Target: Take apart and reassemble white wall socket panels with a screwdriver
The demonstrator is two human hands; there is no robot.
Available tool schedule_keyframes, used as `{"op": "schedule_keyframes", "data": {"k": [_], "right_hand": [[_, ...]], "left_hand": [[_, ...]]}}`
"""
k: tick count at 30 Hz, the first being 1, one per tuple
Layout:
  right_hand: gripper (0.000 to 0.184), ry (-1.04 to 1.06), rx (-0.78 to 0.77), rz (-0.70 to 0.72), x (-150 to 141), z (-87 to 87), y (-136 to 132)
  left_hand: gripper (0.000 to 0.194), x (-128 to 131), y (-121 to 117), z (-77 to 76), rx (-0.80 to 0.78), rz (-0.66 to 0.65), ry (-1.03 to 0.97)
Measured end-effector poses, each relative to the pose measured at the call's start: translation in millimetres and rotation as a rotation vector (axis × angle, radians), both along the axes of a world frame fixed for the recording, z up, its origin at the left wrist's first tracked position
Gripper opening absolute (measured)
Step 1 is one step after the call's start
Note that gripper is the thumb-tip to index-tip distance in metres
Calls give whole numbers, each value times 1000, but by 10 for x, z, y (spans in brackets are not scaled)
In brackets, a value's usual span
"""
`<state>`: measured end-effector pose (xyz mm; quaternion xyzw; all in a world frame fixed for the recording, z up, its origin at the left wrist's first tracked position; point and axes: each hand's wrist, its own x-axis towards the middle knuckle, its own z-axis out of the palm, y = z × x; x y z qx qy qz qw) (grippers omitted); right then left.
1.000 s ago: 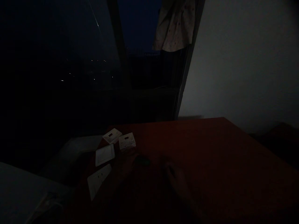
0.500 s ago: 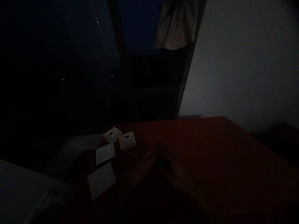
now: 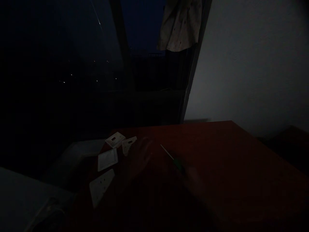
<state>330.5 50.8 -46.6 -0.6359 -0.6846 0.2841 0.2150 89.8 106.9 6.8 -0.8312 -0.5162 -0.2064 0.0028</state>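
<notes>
The scene is very dark. A screwdriver (image 3: pixel 177 163) with a green handle and a thin pale shaft points away and to the left, its handle end in my right hand (image 3: pixel 193 177), which is closed around it and mostly in shadow. My left hand (image 3: pixel 139 157) has its fingers spread and partly covers a white wall-socket box (image 3: pixel 126 145); whether it touches the box cannot be made out. Beside that lies a second white box (image 3: pixel 115 140) with a rectangular opening. Nearer me are a white frame-like plate (image 3: pixel 107 159) and a white socket faceplate (image 3: pixel 100 188), partly hidden by my left arm.
All of this is on a reddish-brown table (image 3: pixel 217 148). Dark window panes (image 3: pixel 84 80) rise behind it, with a hanging cloth (image 3: pixel 181 27) above. A pale wall (image 3: pixel 253 64) stands at the right. A light surface (image 3: pixel 24 193) lies low at the left.
My hands have moved apart. The left one went left over the box and its fingers spread. The screwdriver, earlier between both hands and pointing left, now points away in my right hand.
</notes>
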Motion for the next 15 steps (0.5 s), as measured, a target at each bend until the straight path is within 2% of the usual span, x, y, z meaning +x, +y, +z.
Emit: {"op": "schedule_keyframes", "data": {"k": [2,4,8,15], "right_hand": [[44,70,-13,-51,50,-52,-48],[45,179,-27,-109,86,-115,-94],[45,359,-45,-190,118,-239,-157],[45,406,-55,-184,132,-279,-222]], "left_hand": [[45,-204,161,21,-110,137,-9],[44,-357,280,54,-147,158,-9],[41,-508,397,114,-195,144,-4],[35,-537,478,125,-297,74,-2]]}}
